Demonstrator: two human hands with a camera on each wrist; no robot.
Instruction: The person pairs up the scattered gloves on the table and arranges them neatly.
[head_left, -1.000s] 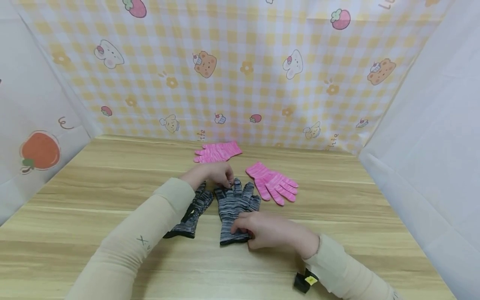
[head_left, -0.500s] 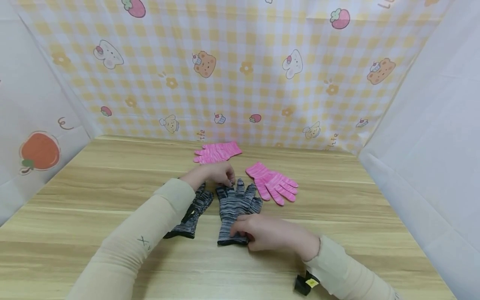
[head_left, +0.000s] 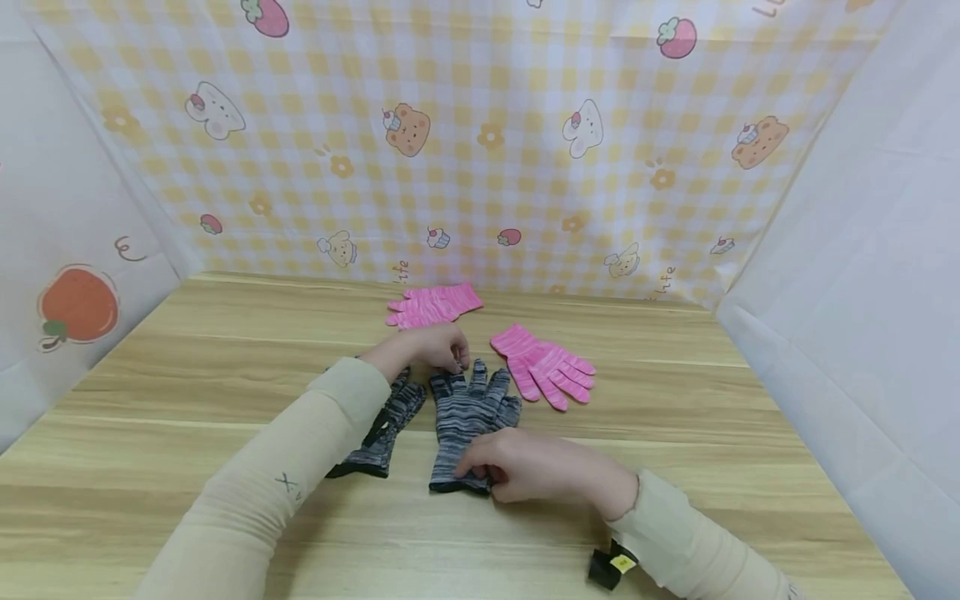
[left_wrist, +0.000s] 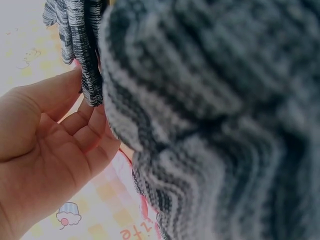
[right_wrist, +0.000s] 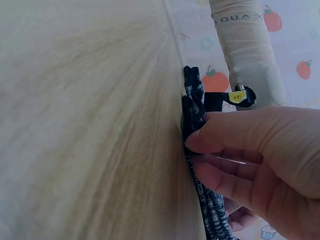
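While the thumb and fingers of the left hand (head_left: 435, 344) pinch a fingertip of a grey-and-black striped knit glove (head_left: 457, 422) at its 12 o'clock end, those of the right hand (head_left: 528, 467) pinch the dark hem near 5 o'clock. That glove lies on the pale wood-grain table (head_left: 225, 375). It should handle as light, limp and hardly slippery; hem and fingertips look the best holds, though its layers may bunch. At 9 o'clock lies a matching striped glove (head_left: 378, 446), partly hidden by the cream left sleeve (head_left: 277, 467). Farther out are 2 pink marled knit gloves: 1 at 2 o'clock (head_left: 551, 367), 1 between 11 and 12 (head_left: 435, 306). Striped knit blurs much of the left wrist view; a small black object with a yellow label (head_left: 603, 569), between 4 and 5 o'clock, is hard to identify.
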